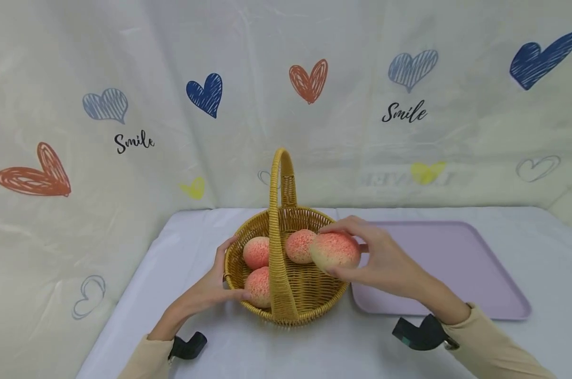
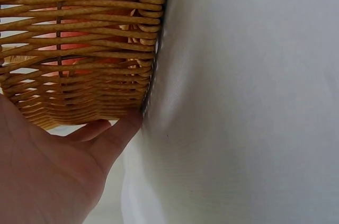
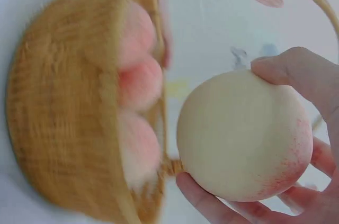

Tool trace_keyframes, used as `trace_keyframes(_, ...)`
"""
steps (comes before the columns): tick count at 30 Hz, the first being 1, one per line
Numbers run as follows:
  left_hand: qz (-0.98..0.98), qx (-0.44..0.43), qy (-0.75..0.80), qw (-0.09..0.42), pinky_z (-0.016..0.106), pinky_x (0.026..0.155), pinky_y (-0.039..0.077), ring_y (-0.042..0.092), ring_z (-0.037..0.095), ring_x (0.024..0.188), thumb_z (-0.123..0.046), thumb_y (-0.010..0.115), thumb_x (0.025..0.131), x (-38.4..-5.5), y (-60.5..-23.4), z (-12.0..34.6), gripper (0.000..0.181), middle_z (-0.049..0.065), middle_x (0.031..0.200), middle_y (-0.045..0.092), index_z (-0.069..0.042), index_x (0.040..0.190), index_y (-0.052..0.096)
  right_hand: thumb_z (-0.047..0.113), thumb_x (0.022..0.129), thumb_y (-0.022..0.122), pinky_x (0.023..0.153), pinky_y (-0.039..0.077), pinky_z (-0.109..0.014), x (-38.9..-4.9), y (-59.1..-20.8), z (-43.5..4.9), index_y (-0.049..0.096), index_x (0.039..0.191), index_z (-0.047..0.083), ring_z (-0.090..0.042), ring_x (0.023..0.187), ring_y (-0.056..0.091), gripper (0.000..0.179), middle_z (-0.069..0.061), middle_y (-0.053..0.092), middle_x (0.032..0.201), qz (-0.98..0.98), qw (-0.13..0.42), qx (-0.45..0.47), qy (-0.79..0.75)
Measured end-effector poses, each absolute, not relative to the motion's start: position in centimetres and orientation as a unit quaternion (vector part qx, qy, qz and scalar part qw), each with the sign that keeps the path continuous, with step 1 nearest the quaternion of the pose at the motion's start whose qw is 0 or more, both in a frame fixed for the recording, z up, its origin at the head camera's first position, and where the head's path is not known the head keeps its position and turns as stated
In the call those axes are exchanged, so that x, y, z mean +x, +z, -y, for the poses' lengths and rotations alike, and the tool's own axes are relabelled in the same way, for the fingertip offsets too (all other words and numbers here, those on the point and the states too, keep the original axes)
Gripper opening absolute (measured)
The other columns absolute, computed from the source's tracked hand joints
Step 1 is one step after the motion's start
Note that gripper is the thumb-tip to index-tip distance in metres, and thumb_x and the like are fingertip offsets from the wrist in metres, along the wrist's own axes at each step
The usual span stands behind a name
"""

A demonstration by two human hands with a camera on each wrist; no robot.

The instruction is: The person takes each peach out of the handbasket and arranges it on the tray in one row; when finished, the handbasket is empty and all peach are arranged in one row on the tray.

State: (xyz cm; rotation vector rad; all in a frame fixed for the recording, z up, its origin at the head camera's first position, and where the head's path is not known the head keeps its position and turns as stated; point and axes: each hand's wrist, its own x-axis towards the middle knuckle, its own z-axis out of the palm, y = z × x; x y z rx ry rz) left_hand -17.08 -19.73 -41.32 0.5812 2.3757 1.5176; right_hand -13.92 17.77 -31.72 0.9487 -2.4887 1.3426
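While the right hand [image 1: 382, 258] pinches a peach [image 1: 335, 251] between thumb and fingers over the right side of the wicker basket [image 1: 314, 292], I see the left hand [image 1: 210, 289] gripping the basket's left wall. Three further peaches [image 1: 256, 252] lie inside, two left of the arched handle [image 1: 277, 258] and one right; a lilac tray [image 1: 447, 263] lies to the right.

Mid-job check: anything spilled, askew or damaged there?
Nothing stands out. The wicker basket stands upright, held at its side by the left hand, with three peaches inside; the right hand holds a fourth peach, no damage visible. The purple tray lies flat.
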Motion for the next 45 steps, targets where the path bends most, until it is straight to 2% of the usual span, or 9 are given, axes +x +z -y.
trace_keyframes(5,-0.819,0.198,0.523,0.130,0.065,0.120,0.021,0.020,0.043,0.155,-0.043,0.091,0.078,-17.1,-41.3,19.6,0.129,0.019,0.170,0.011,-0.025,0.166,-0.001,0.005,0.083,0.089,0.088,0.057,-0.023,-14.5,-31.2,-21.5,0.065,0.135,0.018,-0.009,0.113,0.062,0.059,0.002,0.062,0.134,0.841,0.106,0.272,0.455)
trace_keyframes(10,-0.821,0.201,0.519,0.127,0.067,0.120,0.021,0.019,0.043,0.155,-0.048,0.091,0.077,-17.1,-41.2,19.5,0.129,0.019,0.171,0.009,-0.025,0.166,-0.001,0.009,0.084,0.089,0.086,0.054,-0.018,-15.2,-32.4,-24.4,0.065,0.136,0.017,-0.007,0.110,0.060,0.058,0.000,0.063,0.134,0.859,0.098,0.214,0.454)
trace_keyframes(14,-0.821,0.204,0.519,0.121,0.067,0.120,0.020,0.018,0.043,0.156,-0.050,0.091,0.076,-17.2,-41.0,19.5,0.131,0.018,0.171,0.009,-0.025,0.166,0.000,0.012,0.085,0.088,0.082,0.055,-0.022,-16.2,-34.2,-25.5,0.065,0.135,0.014,-0.008,0.104,0.062,0.055,-0.005,0.065,0.132,0.874,0.070,0.200,0.438)
trace_keyframes(20,-0.819,0.200,0.522,0.127,0.066,0.121,0.019,0.017,0.042,0.156,-0.048,0.091,0.076,-17.3,-40.9,19.4,0.131,0.018,0.171,0.010,-0.026,0.166,-0.001,0.017,0.081,0.090,0.072,0.051,-0.027,-17.5,-36.6,-26.1,0.064,0.135,0.009,-0.015,0.100,0.060,0.060,-0.007,0.068,0.128,0.890,0.046,0.239,0.385)
trace_keyframes(25,-0.820,0.194,0.521,0.133,0.066,0.121,0.020,0.018,0.042,0.156,-0.048,0.091,0.077,-17.2,-41.0,19.4,0.130,0.017,0.171,0.009,-0.027,0.166,-0.001,0.017,0.081,0.090,0.082,0.051,-0.029,-18.2,-37.5,-25.9,0.063,0.132,0.006,-0.020,0.106,0.062,0.058,-0.002,0.069,0.124,0.888,0.025,0.272,0.369)
trace_keyframes(29,-0.819,0.192,0.525,0.130,0.068,0.121,0.018,0.016,0.043,0.156,-0.047,0.091,0.077,-17.1,-41.1,19.6,0.131,0.017,0.172,0.008,-0.026,0.166,-0.002,0.017,0.083,0.089,0.089,0.049,-0.032,-18.7,-37.9,-25.4,0.067,0.127,0.013,-0.014,0.109,0.060,0.049,0.004,0.069,0.124,0.881,0.014,0.292,0.371)
trace_keyframes(33,-0.818,0.193,0.526,0.129,0.067,0.120,0.021,0.017,0.042,0.156,-0.047,0.091,0.077,-17.1,-41.2,19.7,0.131,0.017,0.172,0.008,-0.028,0.167,-0.002,0.019,0.082,0.091,0.092,0.048,-0.034,-18.7,-37.9,-25.2,0.069,0.125,0.015,-0.012,0.112,0.058,0.048,0.003,0.068,0.125,0.880,0.024,0.301,0.367)
trace_keyframes(40,-0.816,0.192,0.530,0.133,0.065,0.120,0.023,0.019,0.043,0.155,-0.047,0.091,0.078,-17.0,-41.2,19.7,0.131,0.017,0.172,0.007,-0.029,0.166,-0.003,0.014,0.078,0.093,0.095,0.051,-0.049,-19.2,-37.8,-25.0,0.070,0.126,0.009,-0.025,0.118,0.061,0.053,-0.003,0.069,0.127,0.893,0.044,0.309,0.323)
trace_keyframes(45,-0.815,0.193,0.530,0.133,0.064,0.120,0.024,0.020,0.043,0.155,-0.048,0.091,0.078,-17.0,-41.2,19.6,0.130,0.017,0.172,0.007,-0.029,0.166,-0.003,0.010,0.077,0.092,0.089,0.054,-0.051,-19.9,-37.7,-25.0,0.069,0.127,0.005,-0.026,0.110,0.063,0.055,-0.005,0.067,0.121,0.895,0.063,0.325,0.297)
